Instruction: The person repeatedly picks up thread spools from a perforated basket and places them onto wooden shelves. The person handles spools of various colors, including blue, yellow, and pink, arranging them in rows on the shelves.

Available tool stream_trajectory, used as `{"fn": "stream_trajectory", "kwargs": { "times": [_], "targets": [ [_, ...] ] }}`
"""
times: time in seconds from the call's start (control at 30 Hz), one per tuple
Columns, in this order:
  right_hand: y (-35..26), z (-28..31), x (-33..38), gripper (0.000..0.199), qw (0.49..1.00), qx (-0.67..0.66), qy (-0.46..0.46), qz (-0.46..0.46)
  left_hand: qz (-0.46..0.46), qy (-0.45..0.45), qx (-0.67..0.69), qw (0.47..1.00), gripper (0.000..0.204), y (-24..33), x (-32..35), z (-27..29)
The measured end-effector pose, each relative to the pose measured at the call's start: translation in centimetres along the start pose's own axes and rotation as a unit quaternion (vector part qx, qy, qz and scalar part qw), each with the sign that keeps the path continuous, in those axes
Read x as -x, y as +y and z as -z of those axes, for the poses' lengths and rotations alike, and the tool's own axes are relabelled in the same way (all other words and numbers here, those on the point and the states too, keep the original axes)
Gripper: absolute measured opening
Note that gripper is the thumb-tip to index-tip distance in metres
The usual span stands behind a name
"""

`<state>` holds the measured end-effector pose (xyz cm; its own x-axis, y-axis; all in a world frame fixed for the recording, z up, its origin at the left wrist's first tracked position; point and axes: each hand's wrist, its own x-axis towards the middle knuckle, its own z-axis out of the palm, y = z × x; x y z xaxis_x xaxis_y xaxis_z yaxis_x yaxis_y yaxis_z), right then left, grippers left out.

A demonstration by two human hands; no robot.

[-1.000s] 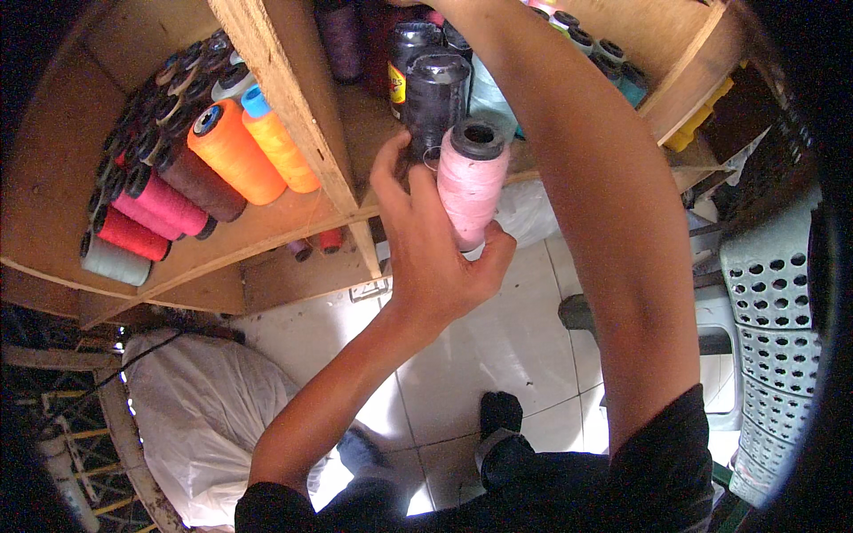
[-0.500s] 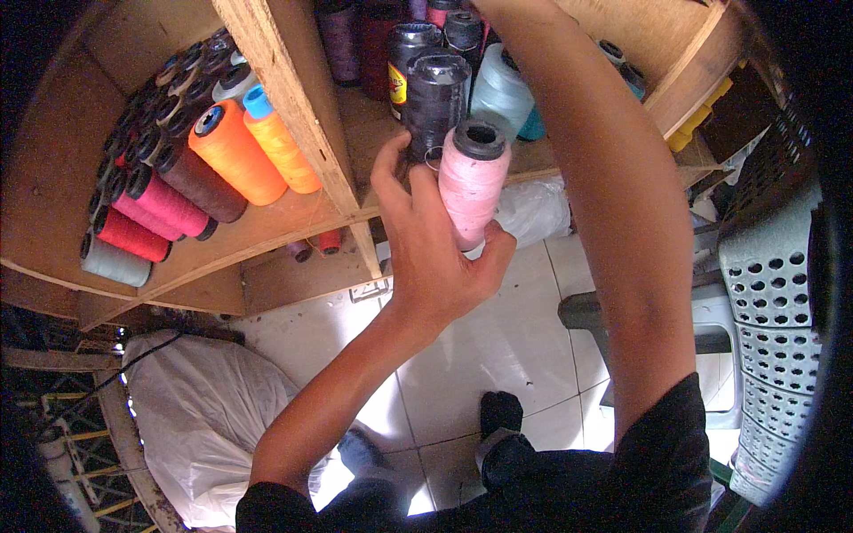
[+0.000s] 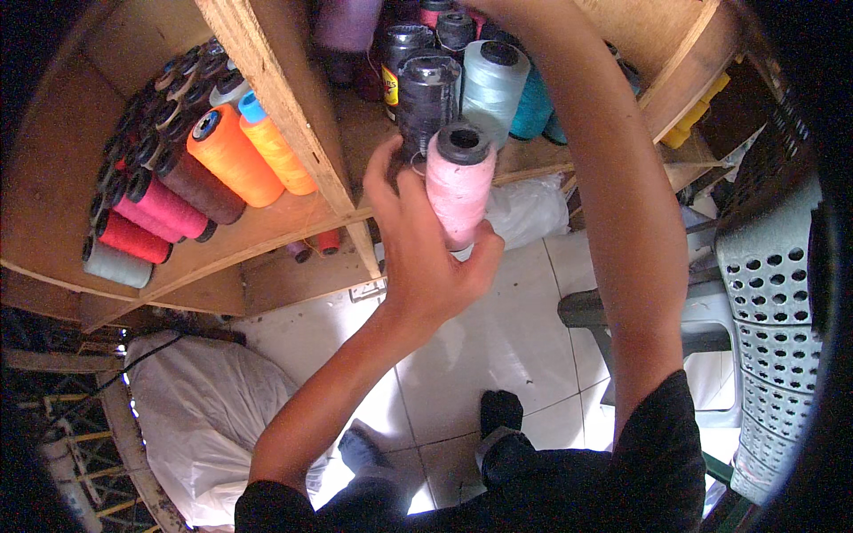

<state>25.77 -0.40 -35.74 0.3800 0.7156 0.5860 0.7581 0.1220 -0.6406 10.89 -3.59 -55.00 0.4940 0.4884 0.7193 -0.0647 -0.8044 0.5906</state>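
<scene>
A pink thread spool [image 3: 460,191] with a black core stands nearly upright in my left hand [image 3: 418,235]. The thumb presses its lower side, and the index finger reaches up beside a black thread spool [image 3: 428,102] at the shelf's front. Whether that finger touches the black spool I cannot tell. My right forearm [image 3: 613,142] reaches up over the shelf and leaves through the top edge, so the right hand is hidden. A blurred purple spool [image 3: 349,25] shows at the top. A pale blue spool [image 3: 494,84] stands beside the black one, with teal spools [image 3: 533,107] behind my right arm.
Left of a wooden divider [image 3: 280,98], several spools lie tilted, among them an orange spool [image 3: 233,155]. A white sack [image 3: 209,417] stands on the tiled floor at lower left. A grey stool [image 3: 711,333] and a perforated plastic basket [image 3: 769,329] are at right.
My left hand has shifted slightly left with the pink spool. A purple spool has come into motion at the top. My right forearm has moved a little left, uncovering more of the pale blue and teal spools.
</scene>
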Motion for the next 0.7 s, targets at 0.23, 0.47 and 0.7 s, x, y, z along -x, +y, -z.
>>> {"fn": "stream_trajectory", "kwargs": {
  "times": [0.23,0.47,0.7],
  "targets": [
    [2.7,-3.8,0.2,0.043,0.975,0.157,-0.124,0.101,-0.068,0.017,-0.017,0.997,0.057,-0.3,-0.9,1.7],
    [1.9,-1.9,-2.1,0.04,0.969,0.215,-0.117,0.032,0.059,0.061,0.168,0.982,0.046,-2.0,-1.7,-0.1],
    [2.1,-2.8,-4.1,0.04,0.912,0.359,-0.199,-0.028,0.189,0.04,0.188,0.963,0.054,-1.1,-3.4,1.6]
  ]
}}
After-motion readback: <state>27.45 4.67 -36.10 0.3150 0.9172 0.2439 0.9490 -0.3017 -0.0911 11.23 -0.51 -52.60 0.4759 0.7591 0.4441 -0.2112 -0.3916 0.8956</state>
